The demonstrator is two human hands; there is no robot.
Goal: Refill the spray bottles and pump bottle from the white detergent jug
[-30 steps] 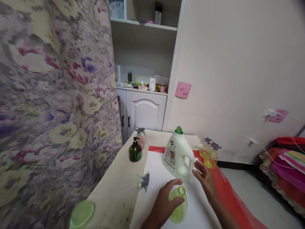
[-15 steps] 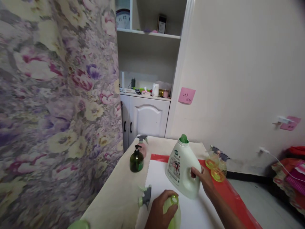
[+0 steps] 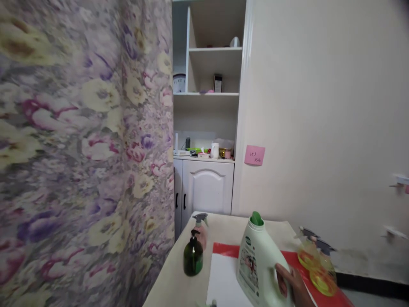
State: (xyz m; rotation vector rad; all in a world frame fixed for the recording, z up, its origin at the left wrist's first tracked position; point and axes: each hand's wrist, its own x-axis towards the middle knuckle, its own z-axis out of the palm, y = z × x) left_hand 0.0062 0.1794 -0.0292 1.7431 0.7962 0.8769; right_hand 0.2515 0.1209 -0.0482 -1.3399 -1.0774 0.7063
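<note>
A white detergent jug [image 3: 258,260] with a green cap stands on the white sheet [image 3: 223,285] at the bottom of the head view. My right hand [image 3: 292,286] is wrapped round the jug's handle, with only its fingers and part of the wrist showing at the lower edge. My left hand is out of view below the picture. A dark green pump bottle [image 3: 193,257] stands just left of the jug, and a pink spray bottle [image 3: 202,230] stands behind it.
Two yellow spray bottles [image 3: 315,264] stand on the red cloth [image 3: 287,258] right of the jug. A flowered curtain [image 3: 83,162] fills the left half. Behind are a white cabinet [image 3: 206,187] with clutter on top, shelves with a clock, and a pink note [image 3: 254,155] on the wall.
The camera has tilted up, so the table dropped low in view. My left hand with the light green bottle left the picture. My right hand went from open beside the jug to gripping its handle.
</note>
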